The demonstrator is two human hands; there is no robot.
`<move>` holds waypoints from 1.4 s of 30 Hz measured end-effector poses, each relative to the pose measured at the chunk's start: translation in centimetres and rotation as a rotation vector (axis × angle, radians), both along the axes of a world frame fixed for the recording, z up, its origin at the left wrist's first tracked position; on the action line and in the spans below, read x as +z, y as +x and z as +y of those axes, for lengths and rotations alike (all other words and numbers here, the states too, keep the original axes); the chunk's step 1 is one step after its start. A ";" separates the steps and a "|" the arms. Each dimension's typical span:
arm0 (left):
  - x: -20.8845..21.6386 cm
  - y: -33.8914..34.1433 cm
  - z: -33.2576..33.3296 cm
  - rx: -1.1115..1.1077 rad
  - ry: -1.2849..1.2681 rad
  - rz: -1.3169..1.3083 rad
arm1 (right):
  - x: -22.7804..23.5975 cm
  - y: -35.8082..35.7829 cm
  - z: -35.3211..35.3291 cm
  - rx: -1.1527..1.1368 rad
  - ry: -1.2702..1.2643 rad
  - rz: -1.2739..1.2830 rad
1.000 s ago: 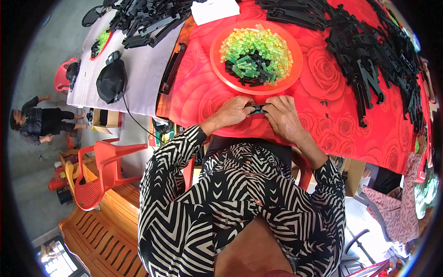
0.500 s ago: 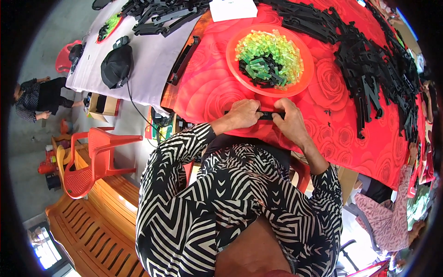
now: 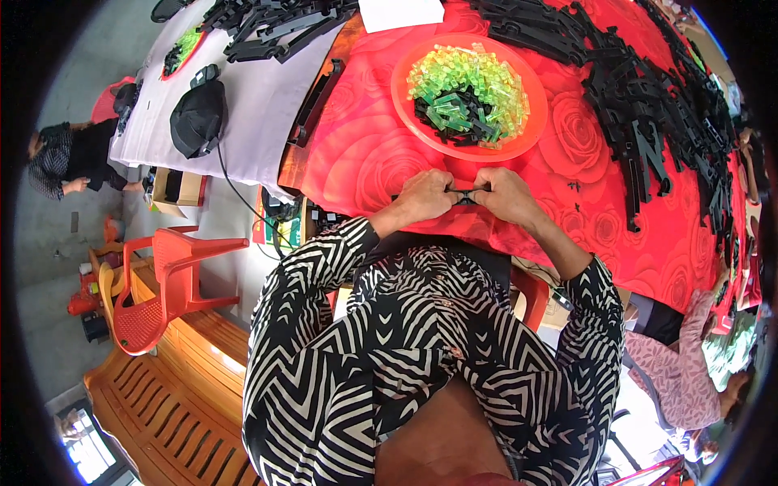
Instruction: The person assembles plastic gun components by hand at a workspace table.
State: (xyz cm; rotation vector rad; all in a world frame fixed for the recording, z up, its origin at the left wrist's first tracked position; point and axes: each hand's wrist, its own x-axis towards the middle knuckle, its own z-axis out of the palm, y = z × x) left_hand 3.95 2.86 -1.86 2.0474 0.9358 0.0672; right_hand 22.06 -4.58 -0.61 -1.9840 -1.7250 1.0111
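Note:
Just in front of me, at the near edge of the red table, I hold a slim black plastic part (image 3: 465, 197) between both hands. My left hand (image 3: 426, 196) is closed round it, and a dark end shows past its outer side. My right hand (image 3: 508, 196) pinches the other end, fingers curled and knuckles up. Most of the part is hidden under my fingers. Just beyond my hands sits a round red tray (image 3: 403, 118), heaped with small yellow-green clear pieces (image 3: 504, 85) and smaller black pieces (image 3: 438, 127).
Long black plastic parts (image 3: 640, 105) lie piled on the red tablecloth (image 3: 369, 154) at right, with more (image 3: 275, 28) far left. A white box (image 3: 401, 14) stands at the back. A black cap (image 3: 197, 120) with a cable rests left. Red chairs (image 3: 174, 267) stand left; people are at both sides.
My right hand has turned over the part and moved slightly inward, toward my left hand. My left hand keeps its grip. The whole view has shifted a little.

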 end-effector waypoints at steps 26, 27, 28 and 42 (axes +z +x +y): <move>0.1 0.4 -0.5 0.007 0.056 0.073 | 0.2 -1.5 -0.5 -0.093 0.074 -0.104; 0.1 0.3 -0.6 0.007 0.056 0.074 | 0.0 -1.5 -0.6 -0.070 0.112 -0.116; 0.1 0.2 -0.7 0.015 0.054 0.062 | -0.1 -1.4 -0.7 -0.048 0.150 -0.127; 0.0 -0.1 -2.4 0.001 -0.030 -0.048 | 0.3 0.4 -3.6 -0.223 -0.013 0.543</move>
